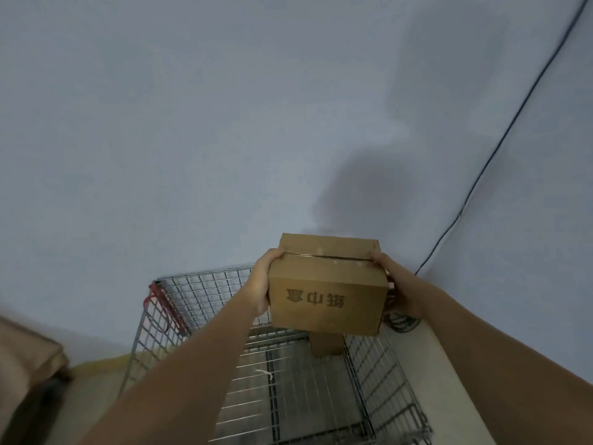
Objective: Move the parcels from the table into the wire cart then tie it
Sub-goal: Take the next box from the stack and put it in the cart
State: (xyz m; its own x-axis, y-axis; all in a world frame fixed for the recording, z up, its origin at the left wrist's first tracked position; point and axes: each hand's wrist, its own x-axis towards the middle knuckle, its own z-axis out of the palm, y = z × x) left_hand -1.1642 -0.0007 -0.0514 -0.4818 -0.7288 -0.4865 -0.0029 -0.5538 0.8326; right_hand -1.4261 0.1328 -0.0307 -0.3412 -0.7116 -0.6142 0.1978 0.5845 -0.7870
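A brown cardboard parcel (327, 297) with dark printed characters on its near face hangs in the air above the wire cart (205, 284). My left hand (261, 284) grips its left side and my right hand (393, 284) grips its right side. A second, smaller cardboard parcel (325, 346) shows just under it, inside the cart by the far right wall. A red cord (165, 305) is wound on the cart's upper left rim.
A pale wall fills the upper view, with a black cable (500, 146) running down its right part to a coil (401, 322) on the floor. A brown surface (25, 351) sits at the lower left. A white tie (266, 374) lies on the cart's bottom.
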